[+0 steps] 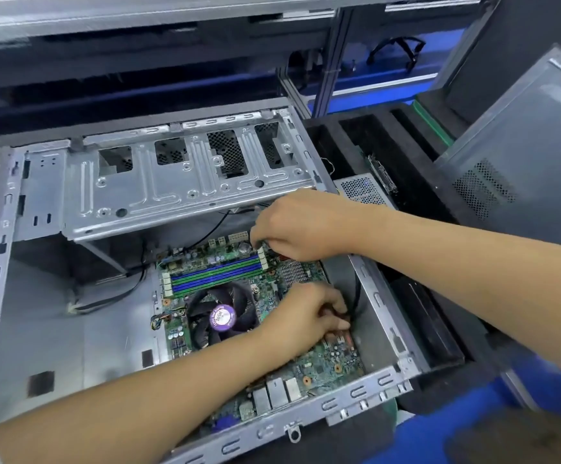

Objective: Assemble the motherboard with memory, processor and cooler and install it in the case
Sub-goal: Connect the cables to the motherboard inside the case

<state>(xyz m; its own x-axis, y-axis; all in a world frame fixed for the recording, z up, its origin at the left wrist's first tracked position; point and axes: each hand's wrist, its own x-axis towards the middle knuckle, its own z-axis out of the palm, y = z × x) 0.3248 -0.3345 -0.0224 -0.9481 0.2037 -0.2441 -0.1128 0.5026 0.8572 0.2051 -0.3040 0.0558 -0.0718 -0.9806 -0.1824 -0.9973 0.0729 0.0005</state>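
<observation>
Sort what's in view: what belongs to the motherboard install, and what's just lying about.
In the job:
motherboard
cooler fan
memory slots
case
left hand
right hand

Lying about:
side panel
foam tray

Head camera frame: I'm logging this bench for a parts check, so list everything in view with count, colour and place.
Case: one, grey metal, lying open at centre.
Motherboard: one, green, inside the case at right.
Memory slots: several, blue and green, far end of the board.
Cooler fan: one, black with purple label, on the board.
Side panel: one, grey, propped at right.
Foam tray: one, black, behind the case.
Left hand: fingers curled at a black cable by the board's right edge.
Right hand: fingertips at the board's far corner.
</observation>
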